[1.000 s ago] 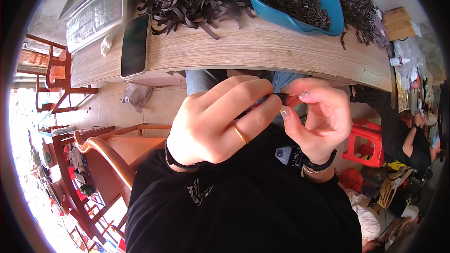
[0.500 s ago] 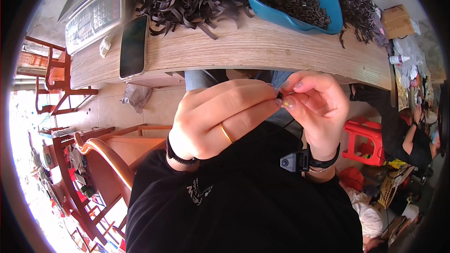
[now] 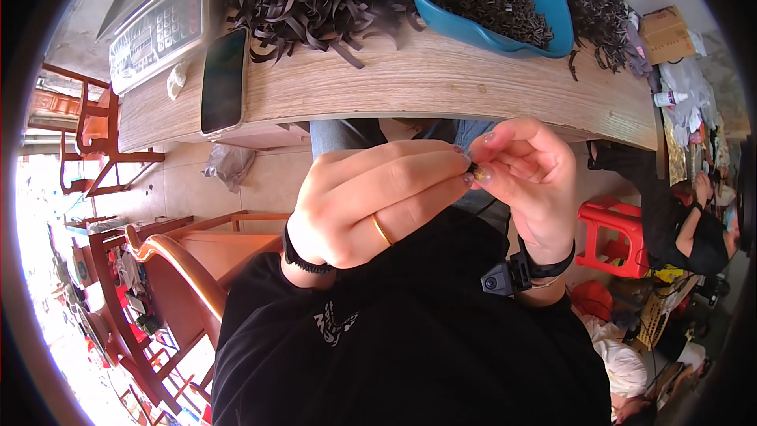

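Note:
In front of my lap, at the table's near edge, both hands meet at their fingertips. A tiny black piece (image 3: pixel 473 167) shows between them, mostly hidden by the nails, so its exact kind is unclear. My left hand (image 3: pixel 374 201), with a gold ring, has its fingers stretched together and closed at the tips on this piece. My right hand (image 3: pixel 536 185) pinches at the same piece with thumb and index finger, the other fingers curled. Beyond them on the table lie a heap of black flat strips (image 3: pixel 315 12) and a blue basin (image 3: pixel 509 47) holding many short black pieces (image 3: pixel 485 4).
A phone (image 3: pixel 224 83) and a weighing scale (image 3: pixel 162 28) sit on the left of the wooden table (image 3: pixel 394 87). More black pieces (image 3: pixel 599 16) are heaped right of the basin. A red stool (image 3: pixel 611 237) and other people are to the right; a wooden chair (image 3: pixel 181 268) stands left.
My right hand has shifted slightly left and turned a little, its index fingertip lifting away from the pinch. The left hand has barely moved. The small device at my right wrist has tilted.

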`<move>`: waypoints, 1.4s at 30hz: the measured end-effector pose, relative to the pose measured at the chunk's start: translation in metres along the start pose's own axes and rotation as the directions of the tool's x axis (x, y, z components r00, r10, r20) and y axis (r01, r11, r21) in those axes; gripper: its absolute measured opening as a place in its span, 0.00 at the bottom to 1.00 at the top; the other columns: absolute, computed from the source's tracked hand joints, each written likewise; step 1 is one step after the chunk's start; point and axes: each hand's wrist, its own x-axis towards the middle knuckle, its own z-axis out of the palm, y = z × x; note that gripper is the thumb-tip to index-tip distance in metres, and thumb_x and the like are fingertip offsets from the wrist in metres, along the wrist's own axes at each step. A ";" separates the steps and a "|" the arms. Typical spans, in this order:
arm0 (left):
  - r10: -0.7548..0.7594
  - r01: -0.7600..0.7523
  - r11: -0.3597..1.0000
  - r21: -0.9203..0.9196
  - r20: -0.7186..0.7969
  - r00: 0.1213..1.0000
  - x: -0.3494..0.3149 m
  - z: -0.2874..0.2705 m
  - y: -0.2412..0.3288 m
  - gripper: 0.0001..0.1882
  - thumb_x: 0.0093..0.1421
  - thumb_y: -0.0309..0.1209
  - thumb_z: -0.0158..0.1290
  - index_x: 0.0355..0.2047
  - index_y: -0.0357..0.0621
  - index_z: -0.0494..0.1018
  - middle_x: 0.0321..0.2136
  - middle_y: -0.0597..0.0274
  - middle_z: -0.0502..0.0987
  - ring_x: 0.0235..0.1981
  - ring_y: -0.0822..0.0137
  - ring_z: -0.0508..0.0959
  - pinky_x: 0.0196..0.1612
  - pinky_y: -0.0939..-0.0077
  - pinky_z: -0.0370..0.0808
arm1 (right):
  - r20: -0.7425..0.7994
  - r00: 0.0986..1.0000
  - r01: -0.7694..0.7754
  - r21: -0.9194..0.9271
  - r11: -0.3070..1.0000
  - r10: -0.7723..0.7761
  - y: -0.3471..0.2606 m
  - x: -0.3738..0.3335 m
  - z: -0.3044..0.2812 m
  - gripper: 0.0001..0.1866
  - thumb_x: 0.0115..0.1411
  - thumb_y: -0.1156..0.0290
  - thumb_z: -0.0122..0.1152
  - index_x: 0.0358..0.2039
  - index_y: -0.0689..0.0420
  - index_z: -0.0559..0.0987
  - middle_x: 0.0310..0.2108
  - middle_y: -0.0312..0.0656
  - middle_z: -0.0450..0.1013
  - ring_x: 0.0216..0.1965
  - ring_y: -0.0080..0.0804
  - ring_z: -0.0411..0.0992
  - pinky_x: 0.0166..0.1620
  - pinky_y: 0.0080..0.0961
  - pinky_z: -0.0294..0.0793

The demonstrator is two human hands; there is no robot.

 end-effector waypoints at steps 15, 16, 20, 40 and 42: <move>0.051 -0.051 0.997 -0.051 0.004 0.999 -0.004 0.006 -0.016 0.12 0.38 0.22 0.56 0.27 0.34 0.73 0.29 0.56 0.75 0.28 0.61 0.78 0.28 0.76 0.76 | -0.050 0.993 0.103 -0.143 0.984 -0.111 0.003 -0.001 0.004 0.11 0.50 0.86 0.58 0.35 0.66 0.70 0.32 0.42 0.70 0.33 0.23 0.71 0.35 0.17 0.73; 0.050 -0.050 0.998 -0.049 0.003 0.999 -0.004 0.008 -0.015 0.12 0.38 0.22 0.56 0.27 0.34 0.73 0.29 0.56 0.75 0.28 0.61 0.78 0.28 0.76 0.76 | -0.049 0.993 0.102 -0.142 0.985 -0.110 0.002 -0.001 0.005 0.11 0.50 0.86 0.58 0.35 0.66 0.70 0.32 0.42 0.70 0.33 0.23 0.71 0.35 0.17 0.73; 0.000 -0.007 0.994 -0.112 -0.062 0.998 -0.005 0.013 -0.015 0.12 0.40 0.23 0.60 0.27 0.35 0.71 0.26 0.54 0.77 0.28 0.60 0.79 0.27 0.76 0.76 | -0.045 0.997 0.057 -0.091 0.994 -0.062 -0.001 0.000 0.004 0.11 0.49 0.86 0.58 0.33 0.65 0.69 0.31 0.41 0.70 0.32 0.23 0.70 0.36 0.18 0.73; -0.184 0.178 0.983 0.054 0.160 0.970 -0.006 -0.001 -0.013 0.18 0.39 0.19 0.61 0.32 0.38 0.69 0.27 0.57 0.77 0.28 0.60 0.79 0.28 0.75 0.76 | -0.094 0.995 0.024 -0.162 0.987 -0.040 -0.010 -0.001 -0.003 0.11 0.47 0.88 0.58 0.29 0.64 0.68 0.29 0.42 0.70 0.31 0.24 0.70 0.36 0.19 0.72; -0.147 0.149 0.989 -0.012 0.117 0.982 -0.006 -0.001 -0.014 0.18 0.38 0.18 0.61 0.32 0.37 0.69 0.28 0.55 0.77 0.29 0.60 0.79 0.28 0.74 0.77 | -0.061 0.998 -0.009 -0.137 0.990 0.001 -0.013 -0.002 -0.002 0.08 0.49 0.85 0.57 0.31 0.65 0.69 0.29 0.43 0.71 0.31 0.25 0.71 0.34 0.20 0.72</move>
